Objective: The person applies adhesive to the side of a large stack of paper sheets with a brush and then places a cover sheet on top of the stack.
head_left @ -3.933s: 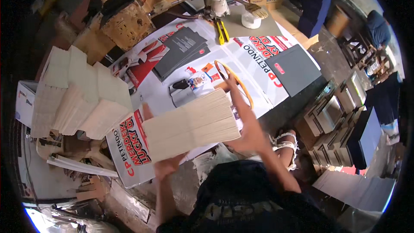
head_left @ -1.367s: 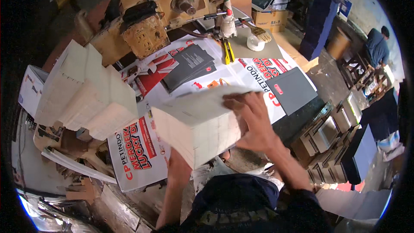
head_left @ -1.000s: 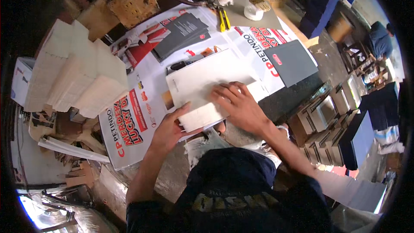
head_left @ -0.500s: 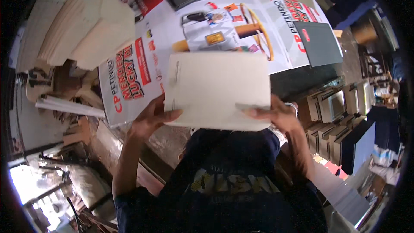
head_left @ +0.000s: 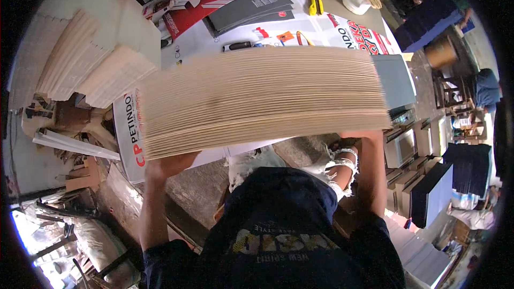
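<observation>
A thick stack of cream paper (head_left: pixel 262 96) is held up in front of me over the near part of the table. Its many layered edges face me, fanned into a broad, slightly curved block. My left hand (head_left: pixel 174 165) is closed on its lower left end, the fingers mostly hidden by the paper. At the lower right end my right hand (head_left: pixel 365 135) grips the stack too, its fingers tucked out of sight behind it. Beneath the paper lies a printed poster sheet (head_left: pixel 130 144) covering the table.
Tall piles of cream paper (head_left: pixel 99 53) stand at left. Grey booklets (head_left: pixel 249 2), a red leaflet (head_left: pixel 195 13), a yellow cutter (head_left: pixel 315 1) and a white tub (head_left: pixel 356 3) lie farther back. A grey cover (head_left: pixel 393 77) and several stacked books (head_left: pixel 412 182) are at right.
The cream paper has tipped up from lying face-on, and now shows its layered edges, looking much wider. My hands have moved farther apart, to its lower ends.
</observation>
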### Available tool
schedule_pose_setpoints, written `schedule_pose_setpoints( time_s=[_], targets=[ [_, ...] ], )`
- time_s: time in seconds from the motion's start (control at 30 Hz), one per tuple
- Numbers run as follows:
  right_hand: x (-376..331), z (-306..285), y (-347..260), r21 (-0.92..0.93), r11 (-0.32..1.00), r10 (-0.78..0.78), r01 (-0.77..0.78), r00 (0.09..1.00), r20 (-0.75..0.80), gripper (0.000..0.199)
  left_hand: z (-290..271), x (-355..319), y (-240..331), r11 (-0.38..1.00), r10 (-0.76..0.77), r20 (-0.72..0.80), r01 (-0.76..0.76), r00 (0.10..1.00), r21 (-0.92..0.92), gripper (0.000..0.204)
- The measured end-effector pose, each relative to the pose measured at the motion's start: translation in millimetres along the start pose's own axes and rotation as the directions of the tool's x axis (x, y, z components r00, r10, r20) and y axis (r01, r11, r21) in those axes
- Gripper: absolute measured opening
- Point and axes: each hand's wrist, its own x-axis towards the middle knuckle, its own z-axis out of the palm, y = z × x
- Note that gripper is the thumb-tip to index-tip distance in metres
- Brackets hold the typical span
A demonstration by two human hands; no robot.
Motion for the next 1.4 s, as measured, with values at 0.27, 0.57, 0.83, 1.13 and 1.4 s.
schedule_pose_setpoints(
  time_s=[0.27,0.57,0.83,1.13,1.4],
  targets=[
    [48.7,36.0,-16.6,-0.199,0.979,0.075,-0.038,0.981,0.178,0.079,51.5,38.2,33.9,0.973,0.141,-0.270,-0.083,0.952,0.217,0.074],
    [57.9,36.7,-17.7,-0.282,0.959,0.017,0.012,0.995,0.103,0.090,50.9,53.6,48.5,0.991,0.082,-0.303,-0.046,0.950,0.125,0.060],
    [44.6,41.4,-8.3,-0.237,0.965,-0.115,0.109,0.993,-0.010,0.087,61.0,45.3,16.0,0.970,-0.069,-0.320,0.138,0.945,0.200,0.068],
    [39.8,33.4,-41.9,-0.406,0.911,-0.084,0.074,0.996,-0.006,0.089,46.1,24.4,34.8,0.939,0.092,-0.270,0.006,0.958,0.343,0.056],
    [51.0,37.1,-54.8,-0.246,0.966,0.055,-0.078,0.994,-0.097,0.125,60.5,36.9,35.7,0.993,-0.089,-0.277,0.107,0.957,0.052,0.048]
  ],
)
